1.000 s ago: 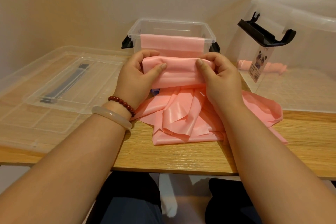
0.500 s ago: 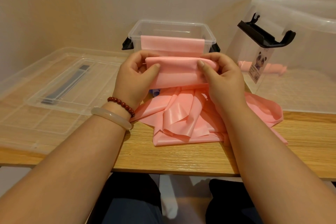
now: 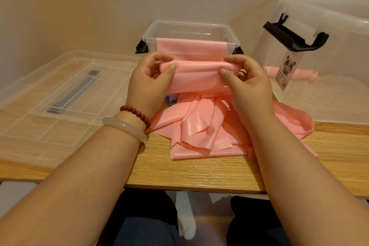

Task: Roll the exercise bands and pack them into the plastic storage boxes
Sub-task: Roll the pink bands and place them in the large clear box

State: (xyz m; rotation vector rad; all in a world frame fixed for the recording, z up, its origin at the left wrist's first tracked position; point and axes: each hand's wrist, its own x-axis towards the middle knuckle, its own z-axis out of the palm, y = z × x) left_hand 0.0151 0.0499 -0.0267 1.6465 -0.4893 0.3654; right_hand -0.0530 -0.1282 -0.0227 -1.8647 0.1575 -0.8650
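A pink exercise band (image 3: 197, 75) is partly rolled and held just above the wooden table. My left hand (image 3: 148, 84) grips its left end and my right hand (image 3: 247, 86) grips its right end, thumbs on the front. The band's loose length (image 3: 201, 126) lies crumpled on the table below. Behind the roll stands a small clear storage box (image 3: 191, 28) with black latches; a pink band (image 3: 191, 47) hangs over its front wall. A rolled pink band (image 3: 305, 75) lies inside a large clear box (image 3: 327, 22) at the right.
Clear lids (image 3: 65, 90) with a grey handle lie flat at the left. The large box carries a black latch (image 3: 295, 34) and a panda label (image 3: 287, 70). A bit of purple band (image 3: 171, 100) peeks out under my left hand. The table's front edge (image 3: 189, 185) is near.
My hands have turned the roll a little and lifted it slightly; the rolled part is a bit tighter. The boxes and lids have not moved.
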